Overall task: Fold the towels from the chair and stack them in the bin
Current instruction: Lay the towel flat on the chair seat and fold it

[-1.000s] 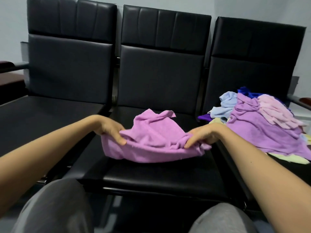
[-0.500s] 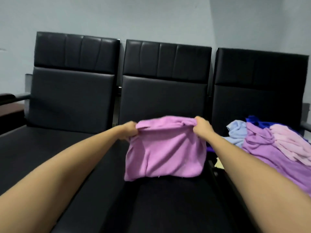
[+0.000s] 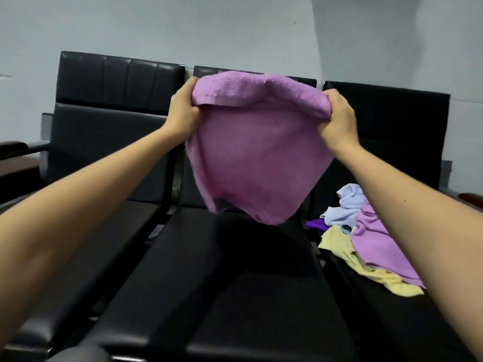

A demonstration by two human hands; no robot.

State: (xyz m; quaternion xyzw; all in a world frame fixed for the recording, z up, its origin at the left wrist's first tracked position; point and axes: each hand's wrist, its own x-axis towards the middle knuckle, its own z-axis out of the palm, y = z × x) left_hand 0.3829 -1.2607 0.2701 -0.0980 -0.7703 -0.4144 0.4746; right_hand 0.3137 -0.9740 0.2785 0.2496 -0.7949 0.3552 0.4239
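Two hands hold one pink-purple towel (image 3: 256, 158) up before the middle chair (image 3: 222, 283). The left hand (image 3: 183, 111) is clamped on the towel's top corner at ten o'clock, and the right hand (image 3: 338, 118) is clamped on the corner at two o'clock. The cloth hangs free, its lower edge clear above the seat.

Three black seats stand in a row: the left chair (image 3: 109, 126), the middle chair and the right chair (image 3: 392, 121). On the right chair, at four o'clock from the held towel, lies one pile (image 3: 366, 231) with four cloths showing: one light blue towel (image 3: 347, 205), one purple towel (image 3: 376, 244), one yellow towel (image 3: 339, 244) and one dark violet cloth (image 3: 315, 224).

Half a second ago the towel hung lower, its bottom edge down at the seat; now it is higher and the hands are wider apart.
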